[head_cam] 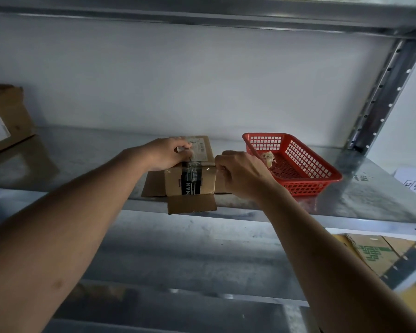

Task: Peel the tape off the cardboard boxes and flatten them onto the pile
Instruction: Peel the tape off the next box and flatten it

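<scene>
**Small taped box at the front edge of a steel shelf**

Setting first: it's a galvanised metal shelf [358,195] in a bolt-together rack, dull grey and a bit smeary, with a plain white wall [178,80] behind it and a perforated steel upright [382,97] at the right back corner. Another shelf runs overhead and more levels sit below.

The small brown cardboard box [190,179] sits right at the front edge of the shelf, roughly in the middle. Its flaps are splayed out flat to the left and over the front lip. There's a black printed band down the near face and a crinkly clear tape strip [190,162] lifting off the top, plus a white shipping label at the back.

The left hand [165,152] is on top of the box, fingers pinching the loose clear tape. The right hand [240,174] is curled at the box's right side; can't tell exactly what it grips, the fingers are hidden.

Just beside the box to the right is a red plastic mesh basket [322,175] with a wad of balled-up tape [269,158] in it. A bigger brown carton [5,116] sits at the far left edge, flattened printed cardboard [375,253] lies on the lower shelf at right, and a white paper sign [413,181] is at the right edge.
</scene>
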{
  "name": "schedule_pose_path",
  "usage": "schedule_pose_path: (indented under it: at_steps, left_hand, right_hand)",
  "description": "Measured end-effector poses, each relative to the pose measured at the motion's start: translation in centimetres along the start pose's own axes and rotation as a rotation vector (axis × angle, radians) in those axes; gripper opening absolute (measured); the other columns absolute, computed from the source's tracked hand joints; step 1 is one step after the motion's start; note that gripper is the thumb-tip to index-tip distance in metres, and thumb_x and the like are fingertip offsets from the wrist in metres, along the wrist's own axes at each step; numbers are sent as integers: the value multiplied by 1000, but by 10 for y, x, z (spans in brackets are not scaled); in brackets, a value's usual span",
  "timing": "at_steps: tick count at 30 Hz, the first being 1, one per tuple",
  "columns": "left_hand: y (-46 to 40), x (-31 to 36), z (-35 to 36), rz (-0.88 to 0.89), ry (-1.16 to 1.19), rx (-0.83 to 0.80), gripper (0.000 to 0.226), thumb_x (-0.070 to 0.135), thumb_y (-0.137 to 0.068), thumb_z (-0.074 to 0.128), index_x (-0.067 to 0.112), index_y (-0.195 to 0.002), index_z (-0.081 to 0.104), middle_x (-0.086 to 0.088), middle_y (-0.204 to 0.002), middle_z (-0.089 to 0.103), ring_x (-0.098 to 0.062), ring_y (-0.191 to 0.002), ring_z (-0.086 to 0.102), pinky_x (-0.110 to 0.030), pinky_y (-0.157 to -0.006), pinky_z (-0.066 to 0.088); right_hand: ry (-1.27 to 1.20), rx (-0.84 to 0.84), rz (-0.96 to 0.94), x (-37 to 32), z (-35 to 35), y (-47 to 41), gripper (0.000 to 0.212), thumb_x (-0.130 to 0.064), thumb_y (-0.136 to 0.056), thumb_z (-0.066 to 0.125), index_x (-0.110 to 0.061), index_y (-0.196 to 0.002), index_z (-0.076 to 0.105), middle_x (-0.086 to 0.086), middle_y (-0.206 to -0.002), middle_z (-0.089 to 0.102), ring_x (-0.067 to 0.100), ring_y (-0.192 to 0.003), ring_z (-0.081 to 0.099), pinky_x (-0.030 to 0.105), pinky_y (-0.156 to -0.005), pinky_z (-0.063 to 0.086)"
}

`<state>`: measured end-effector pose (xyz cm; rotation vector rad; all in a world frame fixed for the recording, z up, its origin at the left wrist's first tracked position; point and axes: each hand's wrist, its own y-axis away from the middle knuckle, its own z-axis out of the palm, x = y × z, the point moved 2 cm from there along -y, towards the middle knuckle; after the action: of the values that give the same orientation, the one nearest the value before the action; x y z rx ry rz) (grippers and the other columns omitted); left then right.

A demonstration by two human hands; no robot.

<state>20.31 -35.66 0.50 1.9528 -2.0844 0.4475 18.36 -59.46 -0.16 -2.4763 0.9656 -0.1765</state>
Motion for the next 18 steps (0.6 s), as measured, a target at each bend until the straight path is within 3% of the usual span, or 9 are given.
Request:
schedule_pose_path:
  at_steps: [3,7,9,12,14,16,18]
  left_hand:
    - [-1,1,0,-9,-2,-2,58,60,-103,48,34,-155,45,2,-167,34,-26,-149,37,-42,-117,33]
    - [-2,2,0,-11,-16,1,59,61,-103,46,34,-155,45,1,-166,36,-26,-147,40,-41,-114,34]
    - [-3,2,1,-14,-32,-6,60,63,-103,45,34,-156,44,0,-165,38,-27,-146,42,-41,-112,35]
    - [-3,3,2,-5,-42,5,59,61,-104,44,32,-156,44,-1,-164,40,-26,-144,44,-38,-107,36]
    - [-3,4,2,0,-45,9,58,59,-105,45,32,-156,44,-1,-163,41,-26,-143,45,-37,-105,37]
    - [-3,4,2,0,-38,4,57,59,-105,45,32,-155,44,-2,-163,41,-27,-142,46,-37,-103,37]
    - [-4,3,2,0,-29,0,58,59,-105,45,33,-156,43,-1,-163,40,-27,-143,44,-37,-104,37]
  right_hand:
    - [12,-3,-27,1,-4,-4,18,-8,-101,51,-17,-85,53,-4,-79,53,17,-61,56,27,-50,40]
    - [26,78,-72,-3,-5,-1,11,-10,-103,53,-8,-98,62,-7,-81,45,13,-56,49,21,-47,29]
    - [39,149,-75,-6,-6,0,13,-13,-103,49,-7,-101,61,-4,-83,49,16,-56,51,22,-44,34]
    - [-54,228,56,-3,-4,3,22,-22,-104,41,-10,-100,59,2,-89,64,22,-62,62,40,-49,54]
    - [-282,205,203,0,0,6,10,-15,-104,54,-13,-107,63,3,-92,73,18,-68,71,43,-61,62]
    - [-574,161,327,4,2,6,23,-9,-101,63,-18,-121,65,1,-95,78,11,-74,77,38,-72,65]
    - [-760,76,405,8,1,6,31,-1,-98,65,-20,-122,69,0,-97,79,8,-82,78,38,-83,65]
